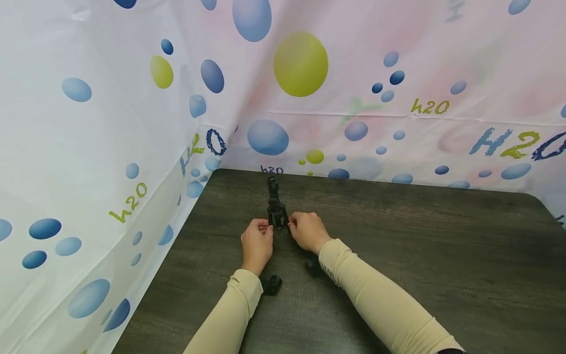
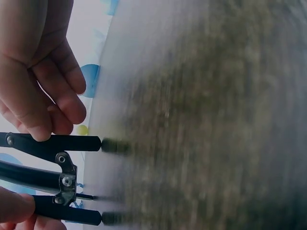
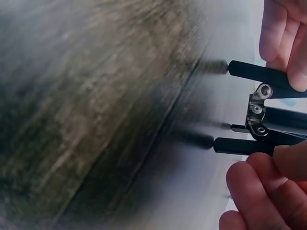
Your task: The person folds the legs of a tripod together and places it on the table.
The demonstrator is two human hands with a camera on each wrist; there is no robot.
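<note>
A small black tripod [image 1: 274,199] stands upright on the dark table, near its back edge. Metal brackets with rivets [image 2: 67,182] join its legs to a central tube. My left hand [image 1: 258,243] pinches the tripod's left leg between thumb and fingers. On the other side, my right hand [image 1: 309,231] pinches the right leg [image 3: 259,73] or the one beside it; I cannot tell which. The leg tips come down to the table, where dark reflections meet them. In the right wrist view, the right thumb and curled fingers [image 3: 249,182] are close at the lower leg.
A dark wood-grain table [image 1: 420,255] spreads to the right. White sheeting with blue and green dots [image 1: 300,64] hangs behind it and along the left side. Small black pieces [image 1: 271,285] show beside the cuffs of both sleeves.
</note>
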